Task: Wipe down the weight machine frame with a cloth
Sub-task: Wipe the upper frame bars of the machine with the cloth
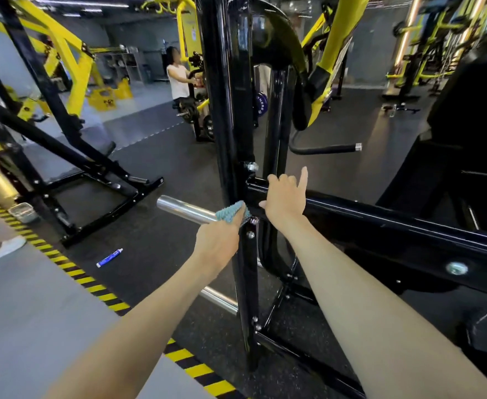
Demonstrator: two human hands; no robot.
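Note:
The black weight machine frame (230, 110) stands upright in the middle, with a horizontal black beam (394, 217) running off to the right. A chrome peg (184, 210) sticks out to the left of the upright. My left hand (217, 244) is shut on a light blue knobbly cloth (232, 213) and presses it where the peg meets the upright. My right hand (285, 201) rests on the top of the horizontal beam beside the upright, fingers curled over it and the index finger raised.
A blue and white tube (110, 258) lies on the dark rubber floor. Yellow-black hazard tape (92, 286) edges the grey floor at left. Another black frame (87, 168) stands at left. A person in white (177, 79) uses a machine behind. A white shoe (6, 249) is at far left.

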